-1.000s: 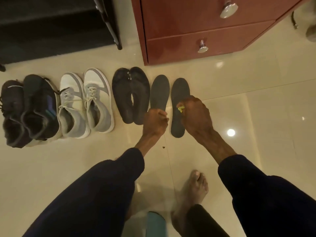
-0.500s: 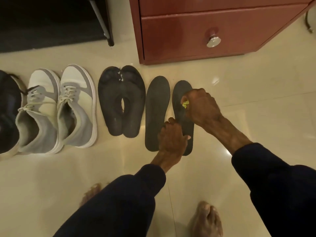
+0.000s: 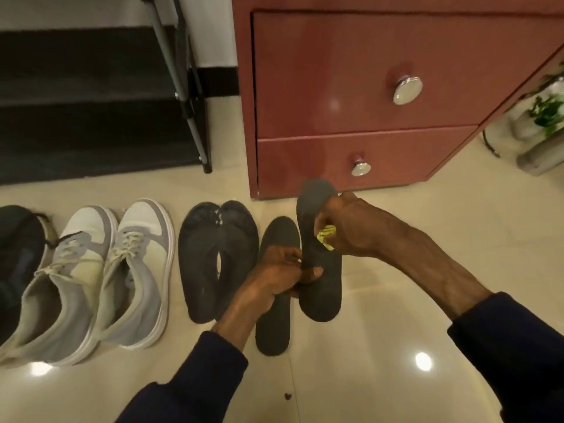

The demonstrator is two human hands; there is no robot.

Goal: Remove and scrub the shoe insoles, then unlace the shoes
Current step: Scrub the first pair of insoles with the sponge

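A dark grey insole (image 3: 320, 288) is raised off the floor between both hands. My left hand (image 3: 274, 276) pinches its left edge near the middle. My right hand (image 3: 348, 230) grips its upper part and also holds a small yellow-green scrubber (image 3: 326, 237) against it. A second dark insole (image 3: 274, 319) lies flat on the floor just left of it, partly under my left hand. A pair of dark insoles (image 3: 216, 257) lies side by side further left. The white-and-grey laced sneakers (image 3: 100, 279) stand left of those.
A dark shoe (image 3: 18, 257) sits at the far left edge. A red-brown drawer cabinet (image 3: 351, 99) stands just behind the insoles. A black shoe rack (image 3: 91, 102) is at the back left. Glass jars with a plant (image 3: 543, 123) are at the right. The floor is glossy beige tile.
The right-hand insole lay on the floor before; both hands have now lifted it. My left hand moved from the left insole to this one. The view tilted up.
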